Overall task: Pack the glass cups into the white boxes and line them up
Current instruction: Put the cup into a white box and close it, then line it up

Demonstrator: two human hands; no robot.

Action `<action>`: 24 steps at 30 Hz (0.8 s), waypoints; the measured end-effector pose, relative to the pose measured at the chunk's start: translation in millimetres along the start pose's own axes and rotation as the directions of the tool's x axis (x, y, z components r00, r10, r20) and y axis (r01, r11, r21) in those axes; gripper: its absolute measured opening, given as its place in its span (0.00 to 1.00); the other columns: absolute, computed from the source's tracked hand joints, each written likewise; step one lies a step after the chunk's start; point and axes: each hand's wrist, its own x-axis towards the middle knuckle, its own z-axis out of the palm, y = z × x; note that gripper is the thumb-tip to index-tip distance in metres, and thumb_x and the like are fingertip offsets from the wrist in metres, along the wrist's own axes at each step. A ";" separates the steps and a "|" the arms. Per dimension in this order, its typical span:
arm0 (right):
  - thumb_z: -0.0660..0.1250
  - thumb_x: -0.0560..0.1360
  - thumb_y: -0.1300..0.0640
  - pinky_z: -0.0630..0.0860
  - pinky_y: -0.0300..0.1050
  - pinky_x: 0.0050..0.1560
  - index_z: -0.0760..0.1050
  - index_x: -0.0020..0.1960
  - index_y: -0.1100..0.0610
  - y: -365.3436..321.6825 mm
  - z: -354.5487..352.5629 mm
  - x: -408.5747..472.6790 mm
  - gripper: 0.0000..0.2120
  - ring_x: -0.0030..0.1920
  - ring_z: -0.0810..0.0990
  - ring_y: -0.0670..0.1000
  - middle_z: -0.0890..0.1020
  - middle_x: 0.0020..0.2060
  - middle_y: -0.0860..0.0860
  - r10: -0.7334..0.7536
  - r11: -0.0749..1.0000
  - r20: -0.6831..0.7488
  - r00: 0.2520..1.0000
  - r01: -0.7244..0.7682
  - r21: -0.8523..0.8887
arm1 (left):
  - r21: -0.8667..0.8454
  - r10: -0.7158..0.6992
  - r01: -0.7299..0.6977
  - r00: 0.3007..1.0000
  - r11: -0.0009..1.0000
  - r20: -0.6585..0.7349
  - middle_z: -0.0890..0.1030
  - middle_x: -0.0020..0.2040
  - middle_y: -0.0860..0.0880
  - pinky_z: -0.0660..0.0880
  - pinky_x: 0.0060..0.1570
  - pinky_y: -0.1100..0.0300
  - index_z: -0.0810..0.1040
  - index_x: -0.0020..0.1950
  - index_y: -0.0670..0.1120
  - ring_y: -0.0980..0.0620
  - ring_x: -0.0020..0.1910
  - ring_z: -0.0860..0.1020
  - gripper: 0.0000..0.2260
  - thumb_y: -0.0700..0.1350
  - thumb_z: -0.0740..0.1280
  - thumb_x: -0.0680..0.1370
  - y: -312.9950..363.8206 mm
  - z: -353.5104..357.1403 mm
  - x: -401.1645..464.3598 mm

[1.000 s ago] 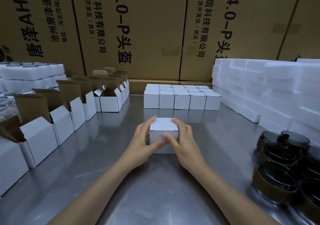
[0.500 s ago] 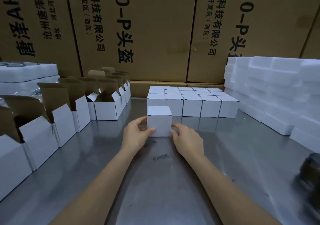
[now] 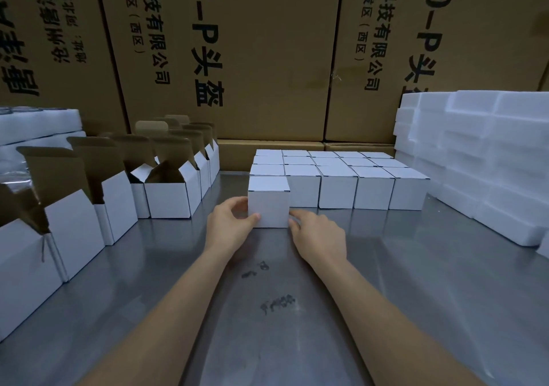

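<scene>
A closed white box stands on the steel table, at the front left corner of a block of several closed white boxes. Its right side meets the block's front row. My left hand grips the box's left side, thumb on the front face and fingers behind the left edge. My right hand touches the box's lower right edge with its fingertips. No glass cup shows plainly in this view.
Several open white boxes with raised brown flaps line the left side. White foam blocks are stacked at the right, and a foam tray lies at the far left. Big brown cartons wall off the back.
Both hands have slid the closed box away from me, up against the front left of the block. The view moved forward; the dark glass cups at the right have left the frame.
</scene>
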 end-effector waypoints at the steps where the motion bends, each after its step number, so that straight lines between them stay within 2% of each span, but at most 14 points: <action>1: 0.53 0.81 0.48 0.65 0.46 0.40 0.74 0.59 0.47 -0.2 0.4 1.4 0.13 0.51 0.78 0.59 0.81 0.50 0.54 -0.002 1.000 0.004 1.000 0.002 -0.004 | 0.009 -0.005 0.005 1.000 1.000 -0.004 0.79 0.59 0.51 0.70 0.56 0.60 0.77 0.63 0.47 0.57 0.53 0.73 0.19 0.45 0.73 0.73 -0.2 0.8 0.8; 11: 0.53 0.81 0.48 0.67 0.47 0.41 0.74 0.60 0.47 -0.7 1.2 3.0 0.14 0.51 0.78 0.58 0.81 0.50 0.53 -0.043 0.998 0.004 0.999 0.044 -0.037 | 0.019 -0.012 0.013 0.999 1.000 -0.035 0.79 0.56 0.52 0.69 0.51 0.61 0.77 0.60 0.48 0.56 0.51 0.74 0.14 0.44 0.71 0.75 -3.6 4.6 4.0; 18: 0.52 0.82 0.49 0.67 0.47 0.41 0.71 0.62 0.50 -3.1 -0.1 -0.6 0.15 0.51 0.78 0.59 0.81 0.50 0.54 -0.047 0.997 -0.017 0.999 0.046 -0.057 | 0.008 -0.022 0.022 0.998 1.000 -0.053 0.78 0.60 0.49 0.71 0.51 0.61 0.75 0.64 0.47 0.56 0.52 0.74 0.19 0.45 0.72 0.74 1.4 3.5 1.1; 21: 0.51 0.82 0.53 0.64 0.45 0.36 0.70 0.58 0.54 -6.5 -4.1 -9.5 0.11 0.45 0.78 0.59 0.81 0.47 0.55 -0.066 0.994 -0.068 0.996 0.060 -0.089 | -0.009 -0.023 0.022 0.999 1.000 -0.046 0.75 0.64 0.48 0.71 0.52 0.60 0.72 0.66 0.46 0.55 0.54 0.73 0.22 0.44 0.72 0.74 4.8 -0.5 -4.1; 24: 0.52 0.80 0.57 0.59 0.45 0.32 0.67 0.49 0.55 -9.4 -9.9 -22.5 0.06 0.38 0.71 0.57 0.81 0.46 0.54 -0.059 0.994 -0.080 0.995 0.050 -0.101 | -0.033 -0.021 0.019 0.999 0.999 -0.037 0.74 0.65 0.48 0.70 0.55 0.59 0.72 0.67 0.46 0.54 0.58 0.72 0.22 0.42 0.72 0.74 8.3 -7.2 -15.3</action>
